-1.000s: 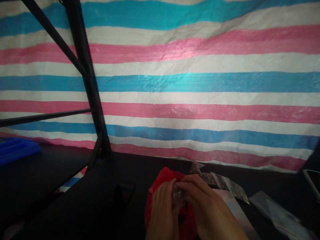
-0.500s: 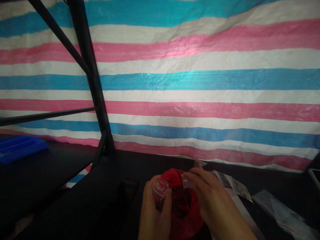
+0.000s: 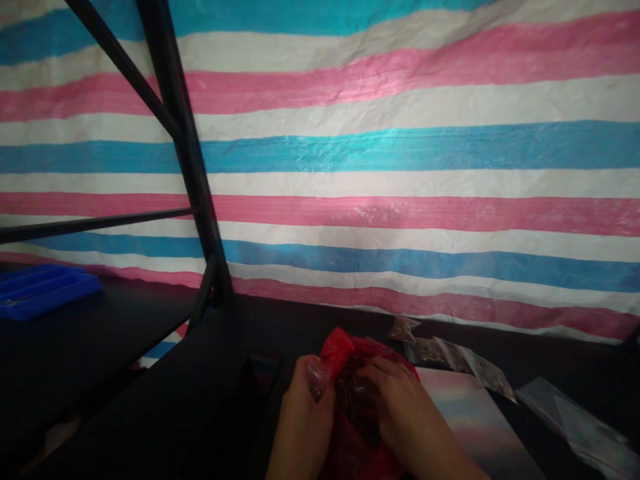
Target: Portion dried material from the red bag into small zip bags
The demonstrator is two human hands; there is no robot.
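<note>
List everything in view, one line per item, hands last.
striped tarpaulin: one, pink, white and blue, hanging behind the table
metal frame: one, black, upright left of centre
compartment tray: one, blue, far left
table: one, black, under the items
rectangular object: one, black, left of the hands
plastic packets: about three, clear with dark contents, behind the hands
glossy sheet: one, reflecting the stripes, right of the hands
zip bag: one, clear, far right
red plastic bag: one, red, dark contents, between the hands
small clear bag: one, clear, at the left hand's fingertips
left hand: one, on the red plastic bag
right hand: one, on the red plastic bag
</note>
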